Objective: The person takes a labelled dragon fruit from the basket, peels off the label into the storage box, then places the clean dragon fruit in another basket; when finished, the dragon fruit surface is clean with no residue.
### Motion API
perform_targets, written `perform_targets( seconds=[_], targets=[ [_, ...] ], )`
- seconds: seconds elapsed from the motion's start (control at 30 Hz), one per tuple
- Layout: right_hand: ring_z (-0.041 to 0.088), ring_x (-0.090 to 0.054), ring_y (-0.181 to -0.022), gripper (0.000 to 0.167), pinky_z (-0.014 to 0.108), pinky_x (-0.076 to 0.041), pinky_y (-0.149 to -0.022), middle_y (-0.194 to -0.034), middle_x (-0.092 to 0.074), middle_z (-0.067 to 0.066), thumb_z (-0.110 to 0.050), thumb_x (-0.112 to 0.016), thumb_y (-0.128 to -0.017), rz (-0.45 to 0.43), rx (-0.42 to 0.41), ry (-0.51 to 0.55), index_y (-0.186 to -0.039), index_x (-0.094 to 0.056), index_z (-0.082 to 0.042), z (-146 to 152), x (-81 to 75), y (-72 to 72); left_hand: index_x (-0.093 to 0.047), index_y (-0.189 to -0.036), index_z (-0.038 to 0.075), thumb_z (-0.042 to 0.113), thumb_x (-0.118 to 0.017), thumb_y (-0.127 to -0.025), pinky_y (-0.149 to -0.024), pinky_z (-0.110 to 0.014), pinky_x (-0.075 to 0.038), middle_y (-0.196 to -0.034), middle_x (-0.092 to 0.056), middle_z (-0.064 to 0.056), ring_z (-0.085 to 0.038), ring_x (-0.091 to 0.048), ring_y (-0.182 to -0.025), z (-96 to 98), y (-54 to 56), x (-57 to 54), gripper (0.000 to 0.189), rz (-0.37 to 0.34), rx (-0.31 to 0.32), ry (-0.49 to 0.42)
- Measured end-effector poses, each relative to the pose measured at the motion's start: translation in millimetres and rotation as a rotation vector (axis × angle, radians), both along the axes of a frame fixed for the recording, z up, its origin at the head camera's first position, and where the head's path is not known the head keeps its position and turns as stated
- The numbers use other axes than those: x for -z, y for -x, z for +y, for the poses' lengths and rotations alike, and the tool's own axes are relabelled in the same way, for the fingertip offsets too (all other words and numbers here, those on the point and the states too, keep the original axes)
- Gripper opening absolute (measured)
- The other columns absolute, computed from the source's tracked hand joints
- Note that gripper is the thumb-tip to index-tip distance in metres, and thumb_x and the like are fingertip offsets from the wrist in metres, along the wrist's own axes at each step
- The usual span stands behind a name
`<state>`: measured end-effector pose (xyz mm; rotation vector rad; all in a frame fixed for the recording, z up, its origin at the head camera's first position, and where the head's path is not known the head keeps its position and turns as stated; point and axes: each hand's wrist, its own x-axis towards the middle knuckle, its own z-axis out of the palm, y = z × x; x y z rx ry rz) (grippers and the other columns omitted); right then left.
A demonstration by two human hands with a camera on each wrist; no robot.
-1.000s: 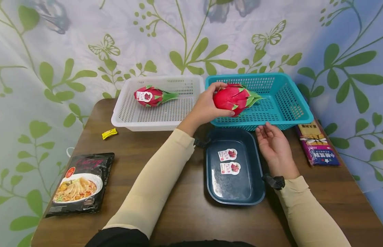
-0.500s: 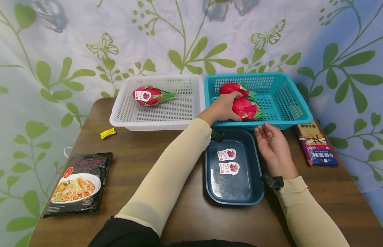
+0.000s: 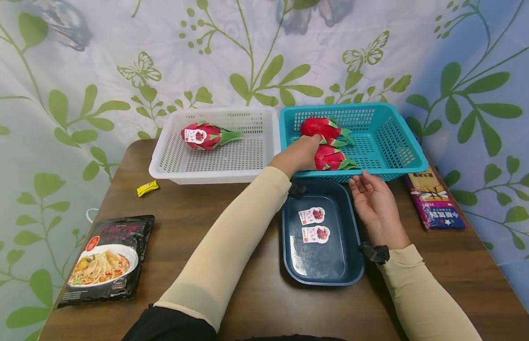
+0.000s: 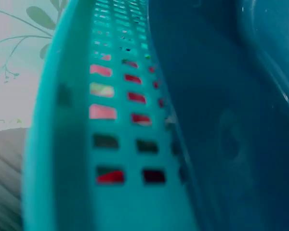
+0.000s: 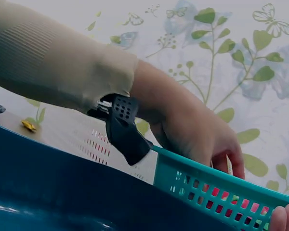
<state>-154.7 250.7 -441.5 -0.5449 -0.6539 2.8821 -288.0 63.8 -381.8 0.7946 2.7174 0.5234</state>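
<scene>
My left hand (image 3: 300,154) reaches down inside the teal basket (image 3: 403,142), its fingers at the left end of the nearer red dragon fruit (image 3: 330,159). The fingertips are hidden, and I cannot tell whether they grip it. A second dragon fruit (image 3: 316,127) lies just behind. Palm up, my right hand (image 3: 377,203) has loosely bent fingers at the basket's front rim. The right wrist view shows those fingertips (image 5: 278,219) by the rim and the left hand (image 5: 195,130) bent over it. Red fruit shows through the basket holes (image 4: 136,97) in the left wrist view.
A dark blue tray (image 3: 320,267) with two dragon-fruit stickers (image 3: 315,234) stands before the teal basket. To the left, a white basket (image 3: 251,158) holds a stickered dragon fruit (image 3: 211,138). Around them lie a yellow wrapped candy (image 3: 147,188), a black noodle packet (image 3: 104,260) and a purple packet (image 3: 439,203).
My left hand has lowered the dragon fruit from above the teal basket into it, in front of the other one. The right hand has stayed at the rim.
</scene>
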Motion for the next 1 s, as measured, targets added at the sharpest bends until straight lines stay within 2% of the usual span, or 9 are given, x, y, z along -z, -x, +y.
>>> perform_targets(
  seconds=[0.1,0.17,0.3,0.4,0.5,0.6,0.7,0.87,1.0],
  targets=[
    [0.024,-0.061,-0.096,0.019,0.032,-0.057,-0.092,-0.101,-0.058,0.013,0.005,-0.067,-0.100,-0.004,0.003,-0.006,-0.109,-0.051,-0.002,0,-0.1,0.3,-0.042,-0.156,0.010,0.024,-0.097,-0.077,-0.088,-0.030,-0.058,-0.143,-0.057,-0.007,-0.021,-0.052,-0.128,-13.0,-2.1,-5.6,0.098,0.031,0.020,-0.020],
    [0.024,-0.061,-0.096,0.019,0.032,-0.057,-0.091,-0.101,-0.058,0.013,0.005,-0.067,-0.101,-0.007,0.001,-0.010,-0.108,-0.051,-0.002,0,0.0,0.7,-0.045,-0.155,0.009,0.023,-0.097,-0.077,-0.090,-0.031,-0.058,-0.144,-0.057,-0.007,-0.022,-0.052,-0.129,-26.1,-4.4,-8.7,0.096,0.048,0.031,-0.066],
    [0.024,-0.061,-0.096,0.018,0.032,-0.057,-0.090,-0.101,-0.058,0.013,0.005,-0.067,-0.101,-0.008,0.014,-0.034,-0.107,-0.052,-0.002,1,-0.2,1.5,-0.052,-0.152,0.008,0.023,-0.093,-0.083,-0.101,-0.030,-0.052,-0.147,-0.057,-0.008,-0.021,-0.052,-0.132,-54.9,-10.2,-12.3,0.082,0.072,0.031,-0.171],
    [0.024,-0.061,-0.096,0.017,0.032,-0.057,-0.090,-0.102,-0.058,0.013,0.004,-0.066,-0.101,-0.013,0.023,-0.048,-0.108,-0.052,-0.003,0,-0.6,2.3,-0.056,-0.149,0.006,0.027,-0.088,-0.089,-0.104,-0.031,-0.049,-0.145,-0.060,-0.008,-0.022,-0.054,-0.129,-74.4,-15.5,-13.2,0.071,0.099,0.029,-0.212],
    [0.023,-0.061,-0.096,0.017,0.032,-0.057,-0.091,-0.102,-0.058,0.013,0.004,-0.066,-0.102,-0.017,0.025,-0.063,-0.108,-0.052,-0.003,0,-0.2,2.4,-0.060,-0.145,0.004,0.030,-0.084,-0.093,-0.105,-0.034,-0.048,-0.141,-0.062,-0.009,-0.023,-0.056,-0.125,-91.7,-24.2,-15.8,0.063,0.126,0.047,-0.219],
    [0.023,-0.061,-0.097,0.019,0.032,-0.057,-0.092,-0.102,-0.058,0.012,0.003,-0.068,-0.100,-0.017,0.024,-0.073,-0.109,-0.052,-0.003,-2,1.4,2.8,-0.062,-0.144,0.005,0.033,-0.082,-0.094,-0.105,-0.037,-0.050,-0.139,-0.064,-0.009,-0.023,-0.058,-0.124,-110.8,-37.5,-20.8,0.060,0.141,0.043,-0.225],
    [0.023,-0.060,-0.098,0.020,0.032,-0.057,-0.092,-0.103,-0.058,0.012,0.003,-0.068,-0.100,-0.010,0.026,-0.071,-0.110,-0.051,-0.003,-1,1.9,2.1,-0.064,-0.142,0.008,0.034,-0.080,-0.095,-0.107,-0.040,-0.049,-0.139,-0.064,-0.008,-0.024,-0.057,-0.127,-129.0,-49.2,-23.4,0.056,0.206,0.022,-0.219],
    [0.023,-0.059,-0.099,0.022,0.031,-0.057,-0.092,-0.105,-0.056,0.012,0.003,-0.067,-0.101,-0.015,0.022,-0.062,-0.112,-0.050,-0.004,-1,2.5,1.9,-0.070,-0.130,0.003,0.028,-0.080,-0.096,-0.106,-0.042,-0.049,-0.130,-0.069,-0.012,-0.028,-0.062,-0.121,-166.1,-63.9,-11.9,0.043,0.384,-0.001,-0.259],
    [0.022,-0.059,-0.100,0.025,0.031,-0.057,-0.092,-0.106,-0.056,0.012,0.002,-0.070,-0.100,-0.017,0.019,-0.061,-0.113,-0.050,-0.005,-1,3.5,1.4,-0.071,-0.126,0.000,0.018,-0.081,-0.095,-0.101,-0.044,-0.052,-0.124,-0.072,-0.014,-0.030,-0.066,-0.111,-196.6,-75.2,4.6,0.038,0.481,-0.032,-0.363]
  ],
)
